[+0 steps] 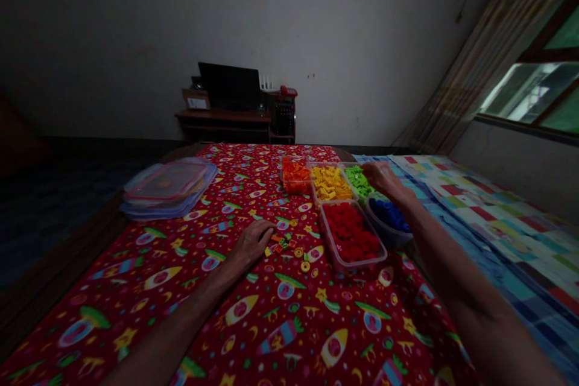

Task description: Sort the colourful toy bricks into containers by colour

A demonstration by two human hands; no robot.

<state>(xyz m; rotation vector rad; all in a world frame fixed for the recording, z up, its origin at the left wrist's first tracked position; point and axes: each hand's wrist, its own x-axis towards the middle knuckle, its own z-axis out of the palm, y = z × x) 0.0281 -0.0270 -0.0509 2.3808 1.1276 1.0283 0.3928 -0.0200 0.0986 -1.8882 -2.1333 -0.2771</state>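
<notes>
My left hand (251,244) lies on the red patterned cloth (289,313), fingers curled beside a small cluster of loose bricks (283,244). My right hand (382,178) reaches over the tub of green bricks (357,180), its fingers bent down at the tub's edge; what they hold is hidden. Beside it stand clear tubs of yellow bricks (330,184), orange bricks (295,175), red bricks (351,232) and a round tub of blue bricks (389,215).
A stack of clear lids (169,188) sits at the left of the cloth. A chequered pastel cloth (493,217) covers the right side. A dark desk with a screen (235,102) stands at the far wall. A window (534,93) is at the right.
</notes>
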